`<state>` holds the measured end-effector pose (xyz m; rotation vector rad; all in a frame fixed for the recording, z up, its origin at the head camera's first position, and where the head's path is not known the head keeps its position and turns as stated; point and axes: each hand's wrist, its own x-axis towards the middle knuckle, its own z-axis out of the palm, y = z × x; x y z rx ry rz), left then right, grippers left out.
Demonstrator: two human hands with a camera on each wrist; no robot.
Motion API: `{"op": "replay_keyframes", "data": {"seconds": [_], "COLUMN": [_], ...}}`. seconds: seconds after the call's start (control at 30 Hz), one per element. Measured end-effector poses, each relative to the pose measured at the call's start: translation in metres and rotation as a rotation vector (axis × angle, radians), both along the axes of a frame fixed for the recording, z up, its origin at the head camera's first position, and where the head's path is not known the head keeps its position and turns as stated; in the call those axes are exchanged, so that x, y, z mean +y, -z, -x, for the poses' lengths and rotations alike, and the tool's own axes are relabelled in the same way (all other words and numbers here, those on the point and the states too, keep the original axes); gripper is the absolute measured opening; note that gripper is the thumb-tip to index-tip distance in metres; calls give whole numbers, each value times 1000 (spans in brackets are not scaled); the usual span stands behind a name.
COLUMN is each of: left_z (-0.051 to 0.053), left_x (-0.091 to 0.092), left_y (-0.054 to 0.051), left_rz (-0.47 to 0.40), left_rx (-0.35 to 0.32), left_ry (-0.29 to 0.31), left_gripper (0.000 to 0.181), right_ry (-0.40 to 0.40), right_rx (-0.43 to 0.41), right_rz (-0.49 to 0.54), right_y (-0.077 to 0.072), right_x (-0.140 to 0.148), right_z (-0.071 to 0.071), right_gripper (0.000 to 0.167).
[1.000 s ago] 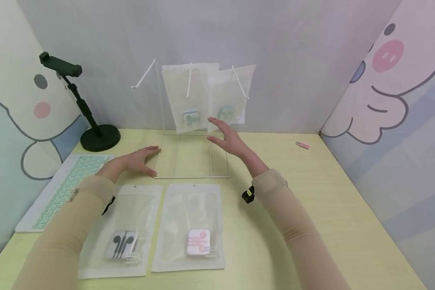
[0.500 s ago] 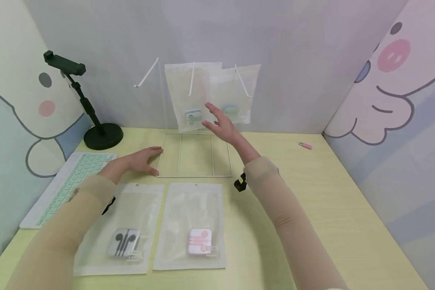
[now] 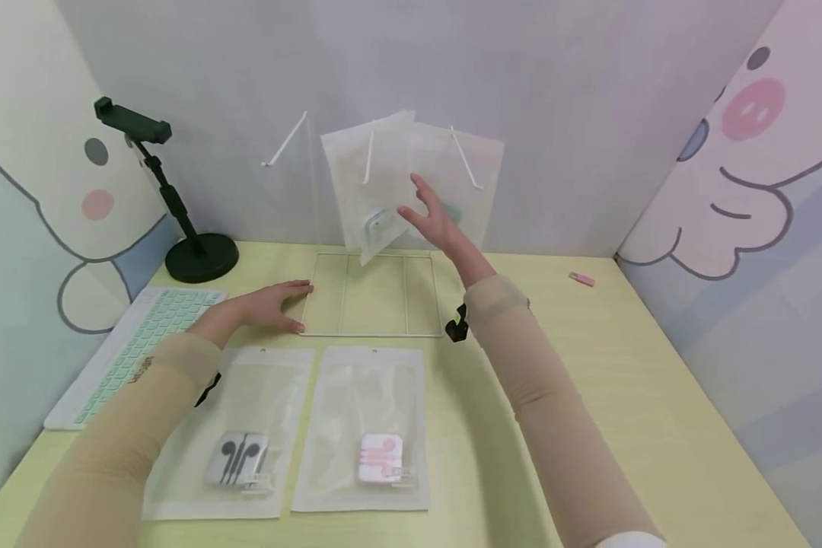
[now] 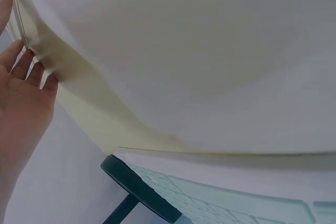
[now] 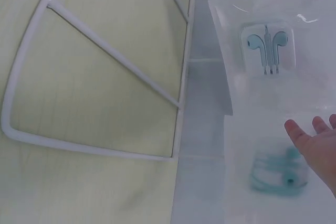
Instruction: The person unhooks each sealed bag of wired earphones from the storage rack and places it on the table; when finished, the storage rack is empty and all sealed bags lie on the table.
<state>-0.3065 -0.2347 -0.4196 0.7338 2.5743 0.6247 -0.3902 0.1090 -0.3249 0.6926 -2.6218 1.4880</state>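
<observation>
The left hand (image 3: pixel 269 306), thumb and fingers apart, touches the white rack (image 3: pixel 374 335); the right hand (image 3: pixel 437 222), fingers spread, is by two hanging bags (image 3: pixel 386 171), perhaps touching one.

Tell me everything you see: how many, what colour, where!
Table: 1, pale yellow, centre.
Walls: 3, pale, around table.
Cartoon figures: 2, mostly white, side walls.
Wire rack: 1, white, table's back.
Hooks: 3, white, rack's top.
Hanging bags: at least 2, whitish, on two hooks.
Flat bags: 2, whitish, table's front.
Earphones: 4 sets visible, two blue-green, one dark, one pink, inside bags.
Keyboard: 1, white and mint, table's left.
Stand: 1, black, back left.
Small stick: 1, pink, table's back right.
Left hand: 1, rack's left edge.
Right hand: 1, near hanging bags.
Sleeves: 2, beige, stretching back from hands.
Wrist gear: 2, black, by sleeve ends.
</observation>
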Motion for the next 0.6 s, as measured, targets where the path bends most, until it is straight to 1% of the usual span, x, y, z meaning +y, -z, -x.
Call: {"op": "replay_keyframes", "data": {"seconds": [0.13,0.23,0.37,0.43,0.6], "left_z": [2,2,2,2,0], "left_x": [-1,-1,1,1,2], "left_y": [1,0,0,1,0], "left_rz": [20,31,46,47,47], "left_rx": [3,-1,5,6,9], "left_ry": [-1,-8,-11,-11,-14], "left_gripper": [95,98,102,103,102], "right_ry": [30,50,67,87,144], "right_rx": [-7,-28,-14,3,41], "right_rz": [55,59,72,100,181], "right_y": [-5,-7,-7,-6,-2], "right_x": [5,8,8,7,2], "right_z": [8,13,17,17,16], "right_gripper": [75,80,83,79,65]}}
